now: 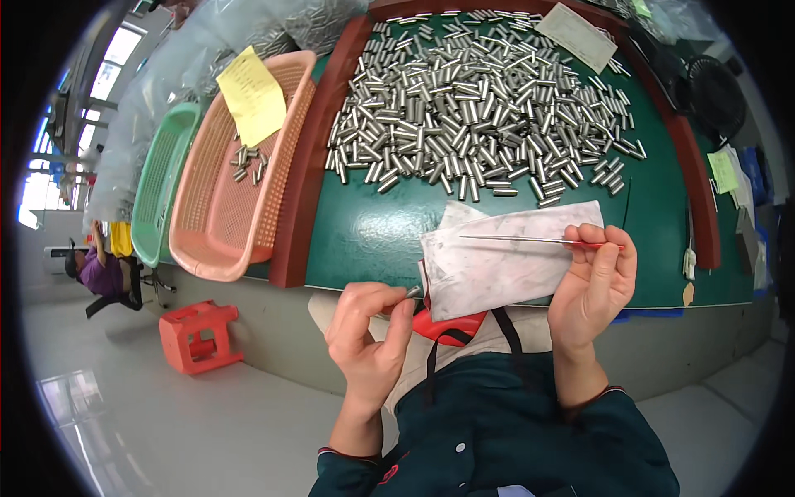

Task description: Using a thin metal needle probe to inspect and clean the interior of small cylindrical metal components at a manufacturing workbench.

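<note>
My left hand pinches one small metal cylinder between thumb and fingers, close to my chest. My right hand holds a thin metal needle with a red handle, its tip pointing left over a smudged white sheet at the table's near edge. A large pile of the same small metal cylinders covers the green table top beyond the sheet.
A pink basket with several cylinders and a yellow note stands left of the table, a green basket beside it. A red stool stands on the floor. Another person sits far left. A black fan is at the right.
</note>
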The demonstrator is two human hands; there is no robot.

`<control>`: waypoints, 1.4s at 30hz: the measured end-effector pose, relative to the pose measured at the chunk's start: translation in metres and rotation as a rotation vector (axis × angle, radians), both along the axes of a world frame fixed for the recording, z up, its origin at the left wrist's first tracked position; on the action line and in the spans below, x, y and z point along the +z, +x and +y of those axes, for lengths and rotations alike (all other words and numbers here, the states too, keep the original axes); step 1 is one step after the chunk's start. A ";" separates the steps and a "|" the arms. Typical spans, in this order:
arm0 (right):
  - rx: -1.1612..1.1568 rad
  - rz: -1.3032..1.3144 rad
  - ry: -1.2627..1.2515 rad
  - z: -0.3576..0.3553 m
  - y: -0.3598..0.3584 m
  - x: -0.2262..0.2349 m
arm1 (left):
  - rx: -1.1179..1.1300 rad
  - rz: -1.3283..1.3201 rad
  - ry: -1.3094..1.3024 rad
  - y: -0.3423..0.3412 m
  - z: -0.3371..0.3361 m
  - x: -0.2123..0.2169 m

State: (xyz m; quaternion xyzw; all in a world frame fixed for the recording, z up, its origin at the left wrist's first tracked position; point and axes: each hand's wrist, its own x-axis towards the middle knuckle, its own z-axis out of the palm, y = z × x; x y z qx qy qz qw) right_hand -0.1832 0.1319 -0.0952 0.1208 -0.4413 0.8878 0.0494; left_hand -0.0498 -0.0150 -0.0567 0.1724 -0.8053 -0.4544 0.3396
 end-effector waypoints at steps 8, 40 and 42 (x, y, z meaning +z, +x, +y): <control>0.019 -0.049 -0.059 0.000 -0.005 0.001 | -0.213 -0.206 -0.545 -0.046 0.001 -0.004; 0.043 0.018 0.101 0.006 -0.005 -0.006 | -0.028 0.514 1.829 0.082 0.012 -0.113; 0.052 0.019 0.105 0.004 -0.003 -0.006 | -0.105 0.529 1.835 0.084 0.011 -0.118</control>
